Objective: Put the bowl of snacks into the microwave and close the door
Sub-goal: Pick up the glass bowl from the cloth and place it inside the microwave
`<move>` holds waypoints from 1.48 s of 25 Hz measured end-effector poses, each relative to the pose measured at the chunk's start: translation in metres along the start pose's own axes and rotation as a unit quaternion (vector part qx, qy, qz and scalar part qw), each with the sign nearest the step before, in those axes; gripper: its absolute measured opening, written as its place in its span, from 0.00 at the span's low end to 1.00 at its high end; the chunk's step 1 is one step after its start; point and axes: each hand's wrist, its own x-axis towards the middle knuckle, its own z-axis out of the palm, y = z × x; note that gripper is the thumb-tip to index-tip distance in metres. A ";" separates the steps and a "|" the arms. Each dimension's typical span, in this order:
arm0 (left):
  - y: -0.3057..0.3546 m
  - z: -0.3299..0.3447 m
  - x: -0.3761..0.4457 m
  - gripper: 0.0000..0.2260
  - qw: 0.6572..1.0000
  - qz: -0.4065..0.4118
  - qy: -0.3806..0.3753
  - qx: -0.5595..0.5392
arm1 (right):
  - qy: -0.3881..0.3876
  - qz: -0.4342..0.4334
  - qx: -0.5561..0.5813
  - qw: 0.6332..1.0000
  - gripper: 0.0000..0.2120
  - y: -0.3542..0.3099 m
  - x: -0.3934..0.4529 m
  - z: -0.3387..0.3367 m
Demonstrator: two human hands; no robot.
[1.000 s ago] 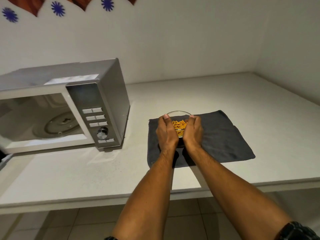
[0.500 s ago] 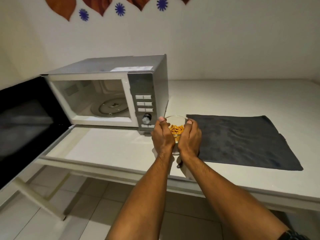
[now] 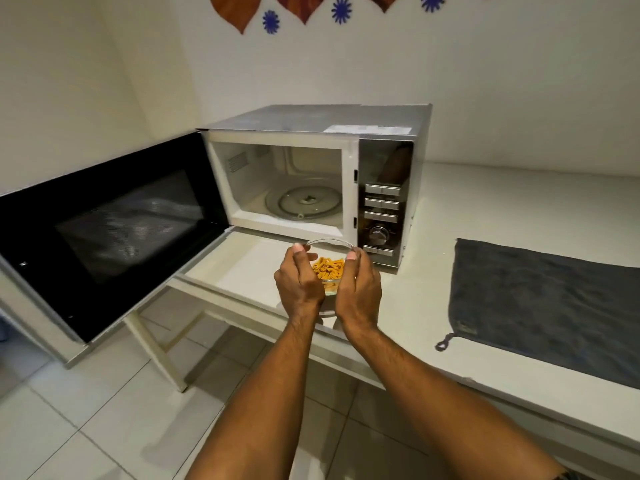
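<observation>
A clear glass bowl (image 3: 329, 244) with orange snacks (image 3: 329, 266) is held above the white counter, just in front of the microwave. My left hand (image 3: 299, 284) grips its left side and my right hand (image 3: 358, 289) grips its right side. The silver microwave (image 3: 346, 123) stands at the back of the counter with its cavity open and a glass turntable (image 3: 304, 202) inside. Its black door (image 3: 104, 233) is swung wide open to the left. The bowl is lower than the cavity opening and slightly to its right.
A dark grey cloth (image 3: 543, 306) lies flat on the counter (image 3: 433, 306) to the right. The microwave's control panel (image 3: 381, 216) with buttons and a dial is right behind the bowl. Tiled floor (image 3: 104, 427) shows below the counter edge.
Both hands lifted the bowl off the grey cloth and carried it left to the front of the microwave. The view turned left, bringing the open door and cavity into sight.
</observation>
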 end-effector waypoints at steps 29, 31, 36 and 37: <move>-0.046 0.123 0.264 0.33 0.933 -0.264 -0.215 -0.112 | -0.020 0.269 0.123 0.955 0.23 -0.042 0.236 0.179; -0.049 0.131 0.271 0.29 0.930 -0.261 -0.223 -0.127 | -0.008 0.233 0.094 0.968 0.22 -0.037 0.243 0.183; -0.054 0.139 0.285 0.19 0.933 -0.214 -0.253 -0.140 | 0.007 0.189 0.072 0.979 0.20 -0.028 0.254 0.192; -0.056 0.140 0.287 0.19 0.933 -0.210 -0.256 -0.138 | 0.003 0.185 0.065 0.981 0.21 -0.027 0.255 0.193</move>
